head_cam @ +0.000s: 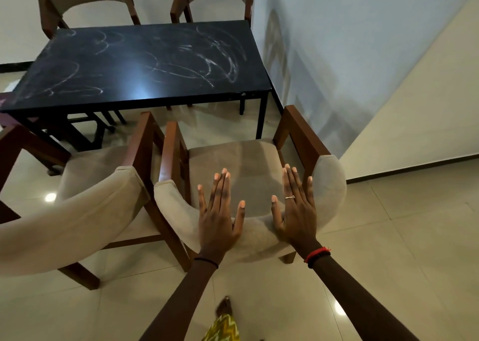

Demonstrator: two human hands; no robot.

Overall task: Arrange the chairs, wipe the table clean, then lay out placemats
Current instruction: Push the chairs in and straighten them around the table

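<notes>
Both hands, the left (219, 216) and the right (295, 211), lay flat with fingers spread on the curved backrest of a chair (248, 164), gripping nothing. That chair stood just short of the smeared black worktop (145, 63), beside a second chair (85, 211).

Home dining room: table (145, 63), chairs (248, 174).
</notes>
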